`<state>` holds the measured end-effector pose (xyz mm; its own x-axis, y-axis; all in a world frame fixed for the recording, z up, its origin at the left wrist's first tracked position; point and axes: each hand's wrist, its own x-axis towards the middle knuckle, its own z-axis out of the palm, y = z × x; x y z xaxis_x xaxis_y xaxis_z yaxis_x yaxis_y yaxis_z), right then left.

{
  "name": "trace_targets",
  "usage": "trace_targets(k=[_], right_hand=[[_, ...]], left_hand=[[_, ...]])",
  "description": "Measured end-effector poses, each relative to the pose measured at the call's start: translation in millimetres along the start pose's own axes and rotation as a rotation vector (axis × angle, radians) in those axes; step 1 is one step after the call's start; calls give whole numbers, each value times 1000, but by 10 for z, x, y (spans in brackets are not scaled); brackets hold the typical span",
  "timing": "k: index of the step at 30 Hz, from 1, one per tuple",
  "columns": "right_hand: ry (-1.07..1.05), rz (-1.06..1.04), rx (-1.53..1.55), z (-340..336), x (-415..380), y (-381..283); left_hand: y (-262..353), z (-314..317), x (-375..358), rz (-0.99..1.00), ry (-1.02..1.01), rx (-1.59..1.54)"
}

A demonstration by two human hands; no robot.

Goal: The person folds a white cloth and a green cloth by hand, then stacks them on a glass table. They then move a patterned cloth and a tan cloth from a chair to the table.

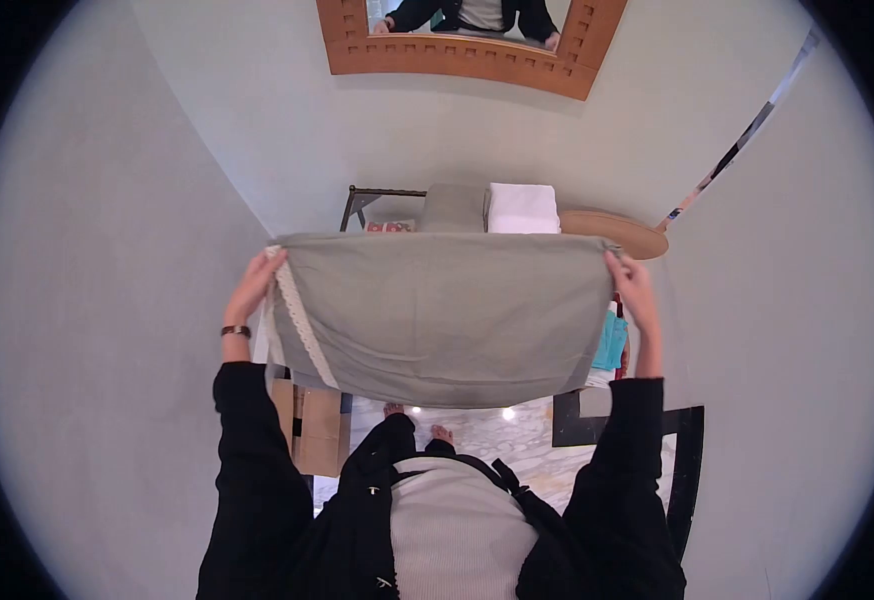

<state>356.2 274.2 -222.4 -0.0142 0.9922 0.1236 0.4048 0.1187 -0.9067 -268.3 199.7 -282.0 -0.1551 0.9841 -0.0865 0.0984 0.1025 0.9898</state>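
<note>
A grey pillowcase with a strip of pale lace down its left end is stretched out in front of me at about chest height. My left hand is closed on its upper left corner, by the lace. At the upper right corner, my right hand pinches the fabric. The top edge is pulled nearly straight, while the lower edge hangs in a shallow curve with soft creases. Behind the cloth, much of the table and whatever stands below it is hidden.
Beyond the cloth, a folded grey cloth and a folded white cloth sit on a dark-framed table, near a round wooden surface. A turquoise item shows at right. A cardboard box stands lower left; a wood-framed mirror hangs above.
</note>
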Motion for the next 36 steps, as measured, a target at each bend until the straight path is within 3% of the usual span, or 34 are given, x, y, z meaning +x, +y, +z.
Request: trace_targets(k=[4, 6, 9, 13, 16, 20, 23, 26, 29, 32, 36], right_hand=[[-67, -12, -275, 438, 383, 1271], [-88, -13, -464, 682, 494, 1808], [69, 11, -301, 856, 402, 1745], [92, 55, -185, 809, 355, 1646], [170, -125, -247, 808, 247, 1520], [273, -197, -417, 797, 177, 1266], [342, -237, -462, 719, 99, 719], [408, -343, -443, 627, 71, 92], [430, -412, -457, 577, -32, -657], [419, -492, -461, 590, -106, -1223], [356, -648, -399, 746, -296, -1718]], left_hand=[[-1041, 160, 419, -36, -52, 375], [-1455, 270, 574, 37, 12, 410], [-1434, 406, 564, 122, 131, 480], [-1203, 430, 450, 93, 158, 615], [-1051, 446, 374, 119, 115, 577], [-643, 515, 124, 182, 47, 422], [-245, 582, -63, 214, 40, 290], [549, 805, -428, 16, 90, 189], [1271, 1168, -776, 222, 41, 1], [1791, 1558, -931, 377, -83, 36], [2154, 2071, -1047, 325, -239, -27]])
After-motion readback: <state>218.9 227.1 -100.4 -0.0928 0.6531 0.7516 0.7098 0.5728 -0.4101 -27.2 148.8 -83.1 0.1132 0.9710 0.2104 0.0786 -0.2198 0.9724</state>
